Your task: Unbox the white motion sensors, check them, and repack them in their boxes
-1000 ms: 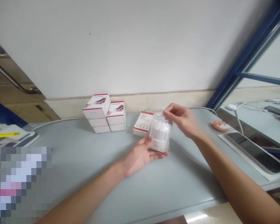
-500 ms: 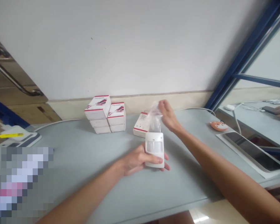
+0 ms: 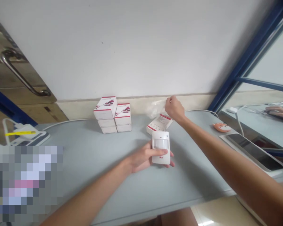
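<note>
My left hand [image 3: 145,157] is closed around a white motion sensor [image 3: 160,144], thumb across its front and fingertips showing past its right edge. The sensor's translucent window faces me, above a small red mark. Farther back, my right hand [image 3: 175,108] pinches a clear plastic bag [image 3: 155,108], which hangs out to the left of the fist, apart from the sensor. Under the bag and this hand, a white and red box [image 3: 158,124] lies on the grey table [image 3: 103,175].
Several white and red boxes [image 3: 105,108] are stacked against the wall at left of centre. On the left stands a power strip [image 3: 30,135] with a yellow tag. At right are an orange animal-faced object [image 3: 221,127] and a dark flat panel [image 3: 254,152]. Another person's hand [image 3: 279,111] rests beyond the blue frame.
My right hand has pulled the plastic bag up off the sensor and away from it. The sensor stays in my left hand, and the view has shifted slightly.
</note>
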A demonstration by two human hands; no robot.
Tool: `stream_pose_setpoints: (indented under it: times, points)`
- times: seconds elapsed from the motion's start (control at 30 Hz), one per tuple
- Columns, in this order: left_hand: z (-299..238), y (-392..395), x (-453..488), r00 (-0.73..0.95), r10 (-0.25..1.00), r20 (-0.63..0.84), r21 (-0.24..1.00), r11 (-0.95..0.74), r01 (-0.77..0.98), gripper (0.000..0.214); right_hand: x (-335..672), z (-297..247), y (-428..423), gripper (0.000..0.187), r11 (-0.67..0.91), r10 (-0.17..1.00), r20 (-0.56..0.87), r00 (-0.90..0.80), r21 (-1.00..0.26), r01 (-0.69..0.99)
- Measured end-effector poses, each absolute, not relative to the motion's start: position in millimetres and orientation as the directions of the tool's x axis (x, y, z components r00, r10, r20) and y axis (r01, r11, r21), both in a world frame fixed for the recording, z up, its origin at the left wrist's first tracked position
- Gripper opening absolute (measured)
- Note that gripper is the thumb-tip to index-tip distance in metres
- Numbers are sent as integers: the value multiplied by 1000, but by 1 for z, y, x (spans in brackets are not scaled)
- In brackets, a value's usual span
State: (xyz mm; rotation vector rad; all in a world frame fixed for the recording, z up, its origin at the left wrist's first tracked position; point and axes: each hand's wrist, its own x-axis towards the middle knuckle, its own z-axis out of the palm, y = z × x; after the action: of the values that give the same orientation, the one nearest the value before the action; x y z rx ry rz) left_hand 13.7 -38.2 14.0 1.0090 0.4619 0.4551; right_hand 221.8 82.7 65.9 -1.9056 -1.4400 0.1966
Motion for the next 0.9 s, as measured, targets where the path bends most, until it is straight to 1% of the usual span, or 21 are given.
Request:
stream_pose_setpoints:
  times: [0.1, 0.17, 0.33, 0.37, 0.4, 0.43, 0.5, 0.57, 0.6, 0.67, 0.77, 0.83, 0.9]
  points:
    - [13, -38, 14, 821, 548, -160, 860, 486, -157, 35, 208, 60, 98, 32, -96, 913, 253, 321, -630, 771]
    - [12, -40, 16, 808, 564, -171, 856, 491, -161, 37, 202, 54, 102, 33, -38, 929, 259, 263, -640, 767]
    - [8, -47, 22, 668, 724, -176, 826, 477, -300, 44, 214, 46, 73, 34, 198, 896, 420, 148, -675, 711]
    - [8, -48, 23, 651, 740, -166, 821, 470, -324, 45, 219, 46, 63, 35, 254, 887, 446, 119, -687, 681]
    - [7, -49, 24, 641, 752, -156, 817, 462, -344, 47, 225, 45, 52, 36, 339, 885, 463, 54, -719, 607]
    - [8, -49, 24, 634, 759, -145, 814, 456, -360, 50, 229, 44, 42, 37, 371, 897, 443, 0, -752, 545]
    - [9, -48, 24, 625, 771, -126, 808, 445, -386, 56, 234, 44, 25, 38, 341, 940, 304, -159, -794, 503]
    - [12, -46, 23, 623, 774, -114, 788, 452, -417, 57, 234, 44, 16, 40, 302, 943, 173, -284, -805, 511]
    - [13, -46, 22, 629, 770, -107, 771, 464, -437, 57, 233, 45, 13, 42, 292, 937, 137, -322, -813, 503]
    - [15, -45, 22, 646, 757, -97, 728, 497, -473, 54, 230, 47, 11, 46, 284, 924, 120, -363, -849, 444]
    - [16, -45, 22, 649, 756, -80, 694, 510, -509, 51, 229, 52, 11, 44, 282, 909, 150, -390, -908, 310]
    - [15, -46, 22, 640, 764, -83, 724, 487, -488, 50, 230, 55, 11, 42, 276, 909, 157, -387, -921, 274]
    - [15, -47, 21, 642, 762, -85, 775, 456, -438, 51, 231, 56, 11, 40, 242, 924, 134, -359, -930, 276]
